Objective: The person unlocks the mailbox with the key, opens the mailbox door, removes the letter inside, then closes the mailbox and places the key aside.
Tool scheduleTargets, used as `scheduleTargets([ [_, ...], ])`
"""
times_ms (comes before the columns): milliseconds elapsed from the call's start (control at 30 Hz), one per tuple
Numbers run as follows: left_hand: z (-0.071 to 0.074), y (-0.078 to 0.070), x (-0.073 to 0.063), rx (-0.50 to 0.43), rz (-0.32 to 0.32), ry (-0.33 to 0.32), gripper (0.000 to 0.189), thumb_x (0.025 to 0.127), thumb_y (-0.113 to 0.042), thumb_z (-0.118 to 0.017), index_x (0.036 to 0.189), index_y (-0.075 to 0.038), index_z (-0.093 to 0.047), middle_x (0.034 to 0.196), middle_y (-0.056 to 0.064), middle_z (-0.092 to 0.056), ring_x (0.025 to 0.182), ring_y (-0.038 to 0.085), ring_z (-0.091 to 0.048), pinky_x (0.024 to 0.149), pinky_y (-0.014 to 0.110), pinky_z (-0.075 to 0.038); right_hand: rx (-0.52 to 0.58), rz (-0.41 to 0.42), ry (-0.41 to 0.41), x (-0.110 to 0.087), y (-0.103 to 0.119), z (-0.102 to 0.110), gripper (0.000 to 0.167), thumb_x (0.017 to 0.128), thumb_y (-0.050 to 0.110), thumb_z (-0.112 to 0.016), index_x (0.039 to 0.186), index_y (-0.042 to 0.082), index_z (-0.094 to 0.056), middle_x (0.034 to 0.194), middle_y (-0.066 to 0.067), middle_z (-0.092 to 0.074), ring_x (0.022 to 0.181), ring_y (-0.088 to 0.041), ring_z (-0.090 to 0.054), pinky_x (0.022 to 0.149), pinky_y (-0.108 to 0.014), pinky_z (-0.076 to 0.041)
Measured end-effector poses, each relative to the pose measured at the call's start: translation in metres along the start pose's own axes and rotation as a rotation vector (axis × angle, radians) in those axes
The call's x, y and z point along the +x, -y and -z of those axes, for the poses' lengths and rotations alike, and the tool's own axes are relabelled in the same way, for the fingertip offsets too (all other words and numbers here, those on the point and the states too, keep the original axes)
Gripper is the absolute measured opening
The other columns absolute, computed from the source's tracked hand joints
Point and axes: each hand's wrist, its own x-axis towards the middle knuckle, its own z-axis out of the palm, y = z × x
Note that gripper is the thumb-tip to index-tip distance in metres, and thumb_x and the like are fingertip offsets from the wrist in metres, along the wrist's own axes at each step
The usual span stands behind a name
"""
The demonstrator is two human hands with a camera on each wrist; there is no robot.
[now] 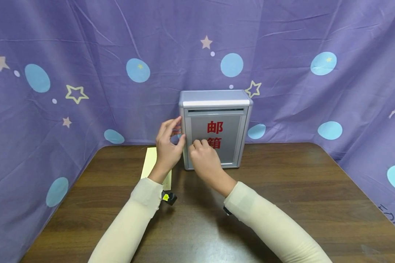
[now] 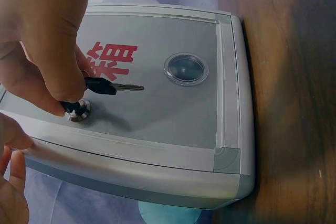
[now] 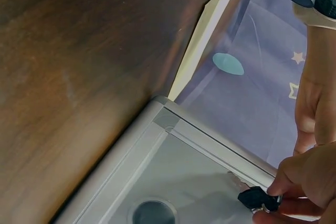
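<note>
A grey metal mailbox (image 1: 232,146) with red characters stands upright on the table. At the left part of its door, my right hand (image 1: 205,157) pinches a black-headed key (image 2: 68,106) at the round silver lock (image 2: 80,113). A second key (image 2: 105,86) hangs beside it, its bare blade pointing toward the box's bottom end. My left hand (image 1: 168,146) rests its fingertips along the mailbox's left side, thumb near the front edge, fingers loosely extended. The key's blade in the lock is hidden.
A pale yellow envelope (image 1: 149,160) lies on the wooden table (image 1: 289,190) left of the mailbox, partly behind my left wrist. Low on the door is a round window (image 2: 186,70). A purple patterned curtain (image 1: 171,44) hangs close behind the box.
</note>
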Motion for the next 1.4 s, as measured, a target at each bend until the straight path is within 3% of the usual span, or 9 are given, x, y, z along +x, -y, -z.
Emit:
scheduleTargets([
  [233,0.0,-0.001,0.0,0.002,0.001,-0.003,0.059,0.079,0.02,-0.069,0.135,0.002,-0.063,0.122,0.023,-0.059,0.105,0.03,-0.064,0.085,0.033,-0.061,0.061,-0.029,-0.051,-0.004,0.0,-0.003,0.009,0.09,0.001,-0.068,0.094,-0.002,-0.075,0.09,-0.011,-0.068,0.08,-0.027,-0.063,0.054,-0.032,-0.061],
  [600,-0.002,-0.002,0.001,-0.008,-0.003,-0.024,0.058,0.076,0.025,-0.07,0.132,0.008,-0.063,0.119,0.027,-0.06,0.102,0.038,-0.064,0.08,0.049,-0.062,0.092,-0.01,-0.147,-0.009,-0.002,-0.008,0.01,0.092,0.0,-0.068,0.098,-0.003,-0.075,0.094,-0.012,-0.07,0.084,-0.028,-0.065,0.062,-0.031,-0.062],
  [833,-0.003,-0.019,0.005,-0.004,-0.016,-0.036,0.057,0.073,0.032,-0.066,0.127,0.018,-0.059,0.115,0.036,-0.057,0.097,0.049,-0.062,0.076,0.059,-0.059,0.103,-0.008,-0.167,-0.01,-0.002,-0.009,0.01,0.092,-0.001,-0.066,0.096,-0.004,-0.075,0.092,-0.012,-0.069,0.084,-0.028,-0.065,0.065,-0.032,-0.062],
  [1000,-0.002,-0.034,0.007,-0.007,-0.005,-0.037,0.054,0.073,0.031,-0.065,0.126,0.018,-0.06,0.114,0.035,-0.057,0.096,0.048,-0.062,0.077,0.057,-0.06,0.126,-0.039,-0.18,-0.01,-0.002,-0.011,0.007,0.086,-0.001,-0.069,0.091,-0.003,-0.074,0.088,-0.011,-0.069,0.081,-0.028,-0.065,0.065,-0.035,-0.062],
  [1200,-0.002,-0.03,0.006,0.008,0.008,-0.036,0.055,0.074,0.029,-0.065,0.127,0.015,-0.061,0.116,0.031,-0.059,0.099,0.043,-0.063,0.078,0.054,-0.06,0.116,-0.067,-0.177,-0.01,-0.001,-0.011,0.005,0.085,0.0,-0.07,0.089,-0.002,-0.073,0.087,-0.011,-0.069,0.081,-0.028,-0.064,0.064,-0.035,-0.062],
  [1400,-0.002,-0.03,0.007,-0.002,-0.001,-0.034,0.053,0.075,0.03,-0.065,0.126,0.017,-0.06,0.115,0.033,-0.057,0.098,0.047,-0.062,0.078,0.057,-0.06,0.123,-0.04,-0.19,-0.012,0.002,-0.01,0.008,0.089,-0.001,-0.069,0.094,-0.005,-0.073,0.091,-0.013,-0.069,0.083,-0.029,-0.064,0.06,-0.032,-0.063],
])
